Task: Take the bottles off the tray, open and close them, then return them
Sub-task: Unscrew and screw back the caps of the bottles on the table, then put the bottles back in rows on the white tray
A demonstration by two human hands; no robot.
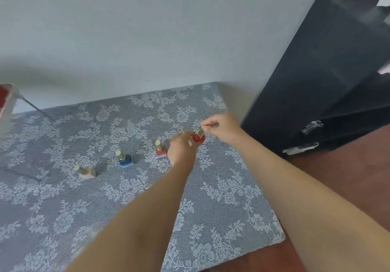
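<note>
Now both hands grip red bottle (pixel 198 138).

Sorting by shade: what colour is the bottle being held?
Red bottle with a gold cap, seen in the head view.

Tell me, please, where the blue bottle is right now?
The blue bottle stands on the lace cloth, left of centre, between the beige bottle and the pink bottle.

Red bottle (pixel 198 138) partly hand-hidden
</note>
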